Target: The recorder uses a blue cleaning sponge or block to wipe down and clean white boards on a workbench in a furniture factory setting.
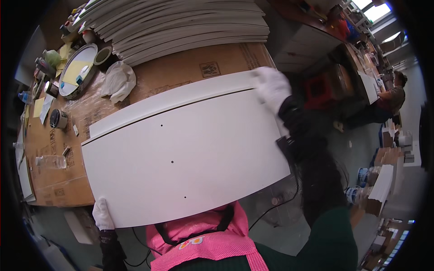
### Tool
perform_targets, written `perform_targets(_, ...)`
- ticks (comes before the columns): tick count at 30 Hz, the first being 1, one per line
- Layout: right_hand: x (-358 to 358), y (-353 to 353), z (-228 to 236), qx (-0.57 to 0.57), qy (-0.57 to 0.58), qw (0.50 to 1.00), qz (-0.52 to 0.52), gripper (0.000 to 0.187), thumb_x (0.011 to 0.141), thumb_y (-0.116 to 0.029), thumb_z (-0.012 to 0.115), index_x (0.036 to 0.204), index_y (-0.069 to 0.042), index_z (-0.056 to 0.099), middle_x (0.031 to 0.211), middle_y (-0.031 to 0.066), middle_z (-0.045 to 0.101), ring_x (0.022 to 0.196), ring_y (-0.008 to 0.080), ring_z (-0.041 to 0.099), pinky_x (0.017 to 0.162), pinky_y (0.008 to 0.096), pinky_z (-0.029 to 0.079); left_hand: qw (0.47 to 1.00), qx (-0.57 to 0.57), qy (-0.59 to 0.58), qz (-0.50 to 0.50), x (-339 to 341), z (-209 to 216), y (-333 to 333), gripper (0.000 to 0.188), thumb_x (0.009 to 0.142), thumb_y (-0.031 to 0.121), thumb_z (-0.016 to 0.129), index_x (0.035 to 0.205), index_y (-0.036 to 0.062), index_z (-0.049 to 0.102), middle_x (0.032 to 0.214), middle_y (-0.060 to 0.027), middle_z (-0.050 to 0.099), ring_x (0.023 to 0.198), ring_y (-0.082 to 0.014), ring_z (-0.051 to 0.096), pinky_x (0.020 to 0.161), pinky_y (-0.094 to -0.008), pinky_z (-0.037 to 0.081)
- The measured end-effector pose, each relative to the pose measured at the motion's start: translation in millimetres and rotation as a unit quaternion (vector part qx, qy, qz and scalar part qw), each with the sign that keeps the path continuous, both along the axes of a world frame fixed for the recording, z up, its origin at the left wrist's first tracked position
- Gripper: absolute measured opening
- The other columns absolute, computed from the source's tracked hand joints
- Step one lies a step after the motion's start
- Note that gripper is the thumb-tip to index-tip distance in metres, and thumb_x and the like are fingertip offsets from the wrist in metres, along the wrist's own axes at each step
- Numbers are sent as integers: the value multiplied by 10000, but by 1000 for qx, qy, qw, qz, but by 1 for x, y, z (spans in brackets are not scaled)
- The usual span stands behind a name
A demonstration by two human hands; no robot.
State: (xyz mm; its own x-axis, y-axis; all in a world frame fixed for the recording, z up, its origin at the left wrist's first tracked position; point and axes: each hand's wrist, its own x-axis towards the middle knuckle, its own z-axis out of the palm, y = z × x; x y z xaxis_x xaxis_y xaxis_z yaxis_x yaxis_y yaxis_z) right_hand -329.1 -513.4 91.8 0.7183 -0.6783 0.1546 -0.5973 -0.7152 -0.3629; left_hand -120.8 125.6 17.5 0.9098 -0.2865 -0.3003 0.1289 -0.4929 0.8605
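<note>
A large white panel with a row of three small dark holes lies across the near part of the table, its near edge against my pink apron. A dark slit separates it from a narrower white strip or second board along its far side. My gloved left hand is closed on the panel's near left corner, the thumb on top and the other fingers hidden beneath. At the far right end my gloved right hand touches the panel's edge; motion smears its fingers, so their grip is unclear.
A tall stack of white boards stands at the back of the cardboard-covered table. To the left are an oval tray, a crumpled white cloth, a small can and a plastic bottle. Another person works at the far right.
</note>
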Motion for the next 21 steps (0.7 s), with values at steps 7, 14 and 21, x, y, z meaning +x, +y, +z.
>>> perform_targets(7,1,-15,0,12,125,989,-73,262,877,-202,573,1049,-38,683,1023,201,691,994,401,641,880,473,511,995,77,-59,18,-4,2,20,544,1009,487,561,1142,-39,607,1014,-55,660,910,-130,582,842,-302,488)
perform_targets(14,49,44,-23,-173,152,973,22,174,891,-184,562,972,-40,614,948,205,662,930,398,660,811,490,535,995,68,-69,-30,0,15,-2,548,980,477,615,1177,-34,606,1051,-83,670,971,-152,602,890,-313,490)
perform_targets(21,209,255,-24,-124,103,970,180,148,885,-74,552,1016,-56,620,999,158,633,878,315,693,714,427,585,999,-11,5,-42,-8,40,-11,547,874,351,791,1221,-19,588,1100,-95,691,994,-156,651,885,-333,541)
